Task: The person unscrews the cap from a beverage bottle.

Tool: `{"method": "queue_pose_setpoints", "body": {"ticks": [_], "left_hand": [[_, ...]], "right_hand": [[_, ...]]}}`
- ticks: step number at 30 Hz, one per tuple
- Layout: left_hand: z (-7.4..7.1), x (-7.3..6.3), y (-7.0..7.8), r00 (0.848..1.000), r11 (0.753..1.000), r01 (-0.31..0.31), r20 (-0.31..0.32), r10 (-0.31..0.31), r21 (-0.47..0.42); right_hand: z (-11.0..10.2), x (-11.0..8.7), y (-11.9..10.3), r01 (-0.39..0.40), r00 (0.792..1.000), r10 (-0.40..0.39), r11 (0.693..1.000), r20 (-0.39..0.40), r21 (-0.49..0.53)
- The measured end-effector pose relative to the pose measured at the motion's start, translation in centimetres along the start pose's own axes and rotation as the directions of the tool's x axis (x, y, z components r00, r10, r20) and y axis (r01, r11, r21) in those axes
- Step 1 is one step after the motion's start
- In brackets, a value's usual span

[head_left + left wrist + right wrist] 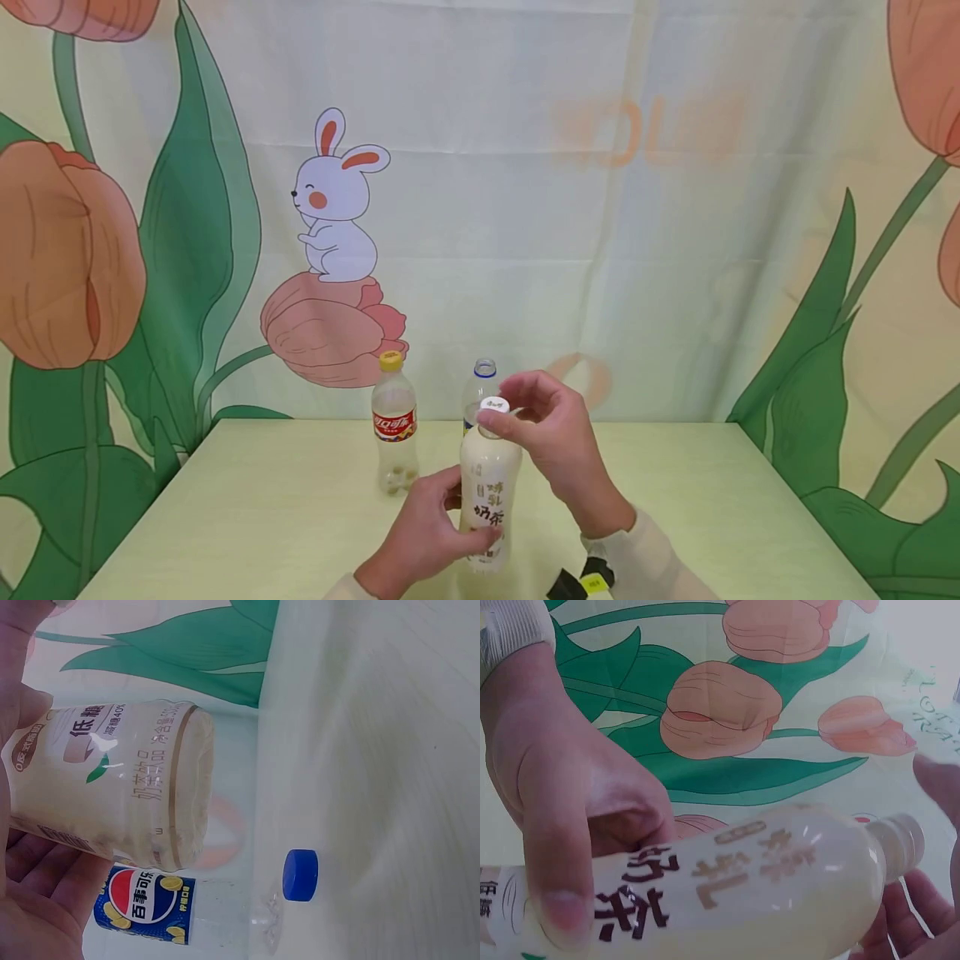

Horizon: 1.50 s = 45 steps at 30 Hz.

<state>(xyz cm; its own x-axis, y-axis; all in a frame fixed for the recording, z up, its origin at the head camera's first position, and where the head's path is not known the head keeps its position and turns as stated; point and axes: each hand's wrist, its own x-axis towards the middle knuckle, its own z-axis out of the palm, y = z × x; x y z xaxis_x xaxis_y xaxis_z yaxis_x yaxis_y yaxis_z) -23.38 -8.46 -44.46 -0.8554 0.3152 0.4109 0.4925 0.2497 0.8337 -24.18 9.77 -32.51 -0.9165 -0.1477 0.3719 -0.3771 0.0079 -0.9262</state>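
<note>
My left hand [431,525] grips a milk tea bottle [491,475] round its lower body, thumb across the front. The bottle is held upright, and pale liquid shows inside. Its white cap [494,405] sits on the neck. Around that cap my right hand [558,437] is spread, thumb on the near side and fingers on the far side. In the right wrist view gaps show between the cap [909,836] and the right fingers [911,919]. The left wrist view shows the bottle's base [196,787] raised off the table.
A clear Pepsi bottle [484,387] without a cap stands behind the milk tea. On the table [262,500] near it lies a blue cap [301,875]. To the left stands a Coca-Cola bottle [394,425] with a yellow cap. A printed curtain [487,208] hangs behind.
</note>
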Motion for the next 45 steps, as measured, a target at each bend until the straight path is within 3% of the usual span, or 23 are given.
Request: {"method": "queue_pose_setpoints", "body": {"ticks": [5,15,27,36,45], "left_hand": [[0.08,-0.05,-0.07,1.000,1.000,0.010,0.006,-0.010,0.006],[0.15,-0.10,-0.12,1.000,1.000,0.006,0.004,-0.006,0.007],[0.21,-0.15,-0.13,1.000,1.000,-0.001,-0.005,0.001,0.006],[0.19,-0.11,-0.39,1.000,1.000,0.008,-0.004,-0.008,-0.001],[0.12,0.07,-0.50,1.000,1.000,-0.006,-0.010,0.006,0.000]], "right_hand": [[0.33,-0.23,-0.10,-0.023,0.997,0.017,0.996,-0.075,-0.085],[0.31,-0.45,-0.08,-0.017,0.997,0.008,0.991,-0.074,-0.131],[0.06,-0.40,-0.15,-0.019,0.999,0.020,0.999,0.038,-0.036],[-0.18,-0.38,0.10,-0.056,0.982,0.055,0.998,0.182,-0.004],[-0.34,-0.35,0.08,-0.052,0.980,0.054,0.999,0.192,-0.011]]}}
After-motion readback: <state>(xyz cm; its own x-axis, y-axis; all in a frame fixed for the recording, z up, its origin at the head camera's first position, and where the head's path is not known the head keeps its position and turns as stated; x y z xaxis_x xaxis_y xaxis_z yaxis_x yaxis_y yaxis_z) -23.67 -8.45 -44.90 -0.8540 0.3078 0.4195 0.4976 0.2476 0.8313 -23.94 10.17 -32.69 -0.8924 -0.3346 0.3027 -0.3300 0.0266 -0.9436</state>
